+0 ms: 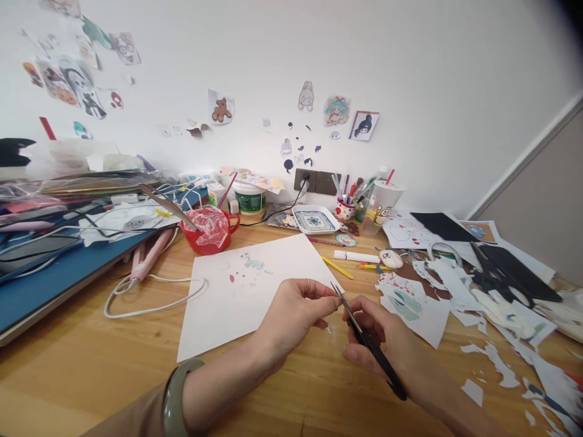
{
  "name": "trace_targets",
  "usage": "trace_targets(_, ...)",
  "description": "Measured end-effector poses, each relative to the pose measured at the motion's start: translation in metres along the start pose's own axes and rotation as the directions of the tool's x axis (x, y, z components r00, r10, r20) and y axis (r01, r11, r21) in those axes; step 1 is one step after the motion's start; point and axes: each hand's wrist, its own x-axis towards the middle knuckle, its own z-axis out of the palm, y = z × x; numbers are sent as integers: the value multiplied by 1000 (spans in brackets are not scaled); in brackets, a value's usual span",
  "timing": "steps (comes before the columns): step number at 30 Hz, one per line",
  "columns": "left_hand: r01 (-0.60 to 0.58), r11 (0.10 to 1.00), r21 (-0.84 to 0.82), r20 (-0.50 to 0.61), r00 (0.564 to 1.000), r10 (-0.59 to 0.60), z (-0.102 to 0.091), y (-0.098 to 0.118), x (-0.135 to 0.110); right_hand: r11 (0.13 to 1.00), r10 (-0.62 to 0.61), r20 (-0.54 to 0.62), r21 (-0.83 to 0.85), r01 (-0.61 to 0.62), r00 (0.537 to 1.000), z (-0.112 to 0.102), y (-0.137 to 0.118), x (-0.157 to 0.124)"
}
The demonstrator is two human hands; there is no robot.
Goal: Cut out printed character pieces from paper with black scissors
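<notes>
My right hand [387, 343] is closed round small black scissors [364, 337], whose blades point up and left. My left hand [294, 312] pinches its fingertips together right at the scissor tips, on something too small to make out. Both hands hover over the wooden desk [91, 364], at the near right corner of a white sheet [255, 285] that carries a few small pasted shapes. A green bangle [175, 394] sits on my left wrist.
Cut paper scraps [460, 297] litter the desk to the right. Behind the sheet stand a red cup [209, 233], a white tub [249, 197], a patterned dish [315, 220] and pen pots [359, 203]. A white cable [150, 297] and blue board [50, 273] lie left.
</notes>
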Motion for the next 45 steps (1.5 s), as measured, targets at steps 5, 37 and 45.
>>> trace_targets(5, 2, 1000, -21, 21, 1000, -2, 0, 0, 0, 999, -24, 1, 38, 23, 1000, 0, 1, -2)
trace_targets(37, 6, 998, -57, 58, 998, -3, -2, -1, 0, 982, -31, 60, 186, 19, 998, -2, 12, 3)
trace_targets(45, 9, 999, -52, 59, 998, -6, -1, 1, 1, 982, -31, 62, 187, 19, 998, -2, 12, 3)
